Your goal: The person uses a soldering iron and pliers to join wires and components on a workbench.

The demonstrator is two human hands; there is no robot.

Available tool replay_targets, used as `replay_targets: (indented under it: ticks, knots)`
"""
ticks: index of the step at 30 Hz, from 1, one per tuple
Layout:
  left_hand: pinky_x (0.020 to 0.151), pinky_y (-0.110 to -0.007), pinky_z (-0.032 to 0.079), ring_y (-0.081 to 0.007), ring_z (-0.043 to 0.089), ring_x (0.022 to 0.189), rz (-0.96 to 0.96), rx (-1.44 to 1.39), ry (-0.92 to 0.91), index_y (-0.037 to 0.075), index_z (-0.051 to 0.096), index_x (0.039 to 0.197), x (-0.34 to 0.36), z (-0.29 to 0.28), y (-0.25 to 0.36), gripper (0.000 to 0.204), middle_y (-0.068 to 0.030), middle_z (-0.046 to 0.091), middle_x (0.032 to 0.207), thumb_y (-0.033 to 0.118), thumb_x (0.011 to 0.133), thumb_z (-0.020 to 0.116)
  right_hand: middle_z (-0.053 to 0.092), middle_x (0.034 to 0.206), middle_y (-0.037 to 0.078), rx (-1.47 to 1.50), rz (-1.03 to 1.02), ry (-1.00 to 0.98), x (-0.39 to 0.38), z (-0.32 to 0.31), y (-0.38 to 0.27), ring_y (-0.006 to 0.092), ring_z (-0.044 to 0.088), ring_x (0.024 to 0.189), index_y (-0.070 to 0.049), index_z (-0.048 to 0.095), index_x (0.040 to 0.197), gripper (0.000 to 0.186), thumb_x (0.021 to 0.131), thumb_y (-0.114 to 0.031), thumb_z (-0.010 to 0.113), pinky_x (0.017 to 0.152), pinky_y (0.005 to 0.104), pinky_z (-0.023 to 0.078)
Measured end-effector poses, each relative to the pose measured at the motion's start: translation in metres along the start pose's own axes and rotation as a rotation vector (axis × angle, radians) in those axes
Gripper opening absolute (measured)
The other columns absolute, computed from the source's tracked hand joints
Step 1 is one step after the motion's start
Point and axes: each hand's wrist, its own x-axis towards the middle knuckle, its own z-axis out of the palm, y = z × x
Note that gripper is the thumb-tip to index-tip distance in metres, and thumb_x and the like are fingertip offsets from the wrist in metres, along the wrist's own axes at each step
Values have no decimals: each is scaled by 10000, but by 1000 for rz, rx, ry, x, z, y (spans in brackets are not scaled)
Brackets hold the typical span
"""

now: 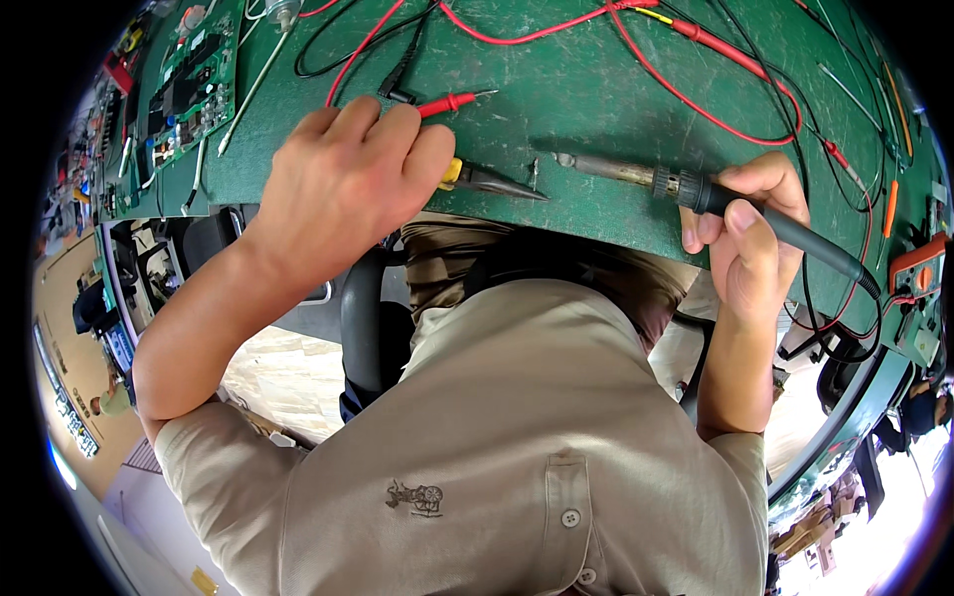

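1. While your left hand (353, 164) is closed around the yellow-handled pliers (497, 187), back of the hand up, your fingers hide most of the handles; the dark, tapered nose points right, just over the near edge of the green bench (596, 114).
2. Your right hand (750, 228) grips the iron (696, 189) by its dark handle, thumb on the near side, and its metal tip points left, toward the pliers.
3. Between the iron's tip and the pliers' nose sits a tiny metal piece (536, 173); you cannot tell whether either tool touches it.
4. Just beyond your left fingers, a red probe (452, 103) points its bare tip to the right; its rear end is hidden by your hand, so contact is unclear.
5. Off to your left, well apart from both tools, a circuit board (194, 84) lies on the bench, crowded with parts.
6. Along the far side, a red lead (517, 40) loops across the bench, and a second red probe (711, 43) lies at the upper right.
7. To the right of your right hand are an orange screwdriver (889, 209) and an orange meter (919, 270).
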Motion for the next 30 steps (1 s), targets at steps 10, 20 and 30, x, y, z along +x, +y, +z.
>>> replay_targets:
  ticks: [10, 20, 30]
  knots:
    - [587, -323, 462, -209, 571, 630, 34, -59, -71, 66, 544, 824, -6, -16, -11, 210, -42, 539, 723, 77, 633, 631, 555, 646, 106, 106, -15, -24, 2, -5, 4, 158, 513, 503, 23, 514, 967, 149, 853, -59, 565, 478, 301, 442]
    - [599, -377, 487, -267, 602, 674, 17, -286, -145, 42, 566, 867, -2, -31, -19, 216, -73, 599, 775, 38, 669, 654, 517, 626, 103, 175, -20, 60, -2, -5, 1, 188, 488, 516, 18, 504, 970, 170, 859, -101, 554, 512, 325, 432]
    - [591, -457, 473, -361, 608, 707, -134, -503, -410, 6, 558, 849, 10, -19, -18, 193, -156, 596, 719, 60, 696, 663, 535, 639, 101, 157, 0, 66, -4, -7, 1, 182, 505, 531, 24, 522, 997, 182, 859, -79, 579, 526, 323, 448]
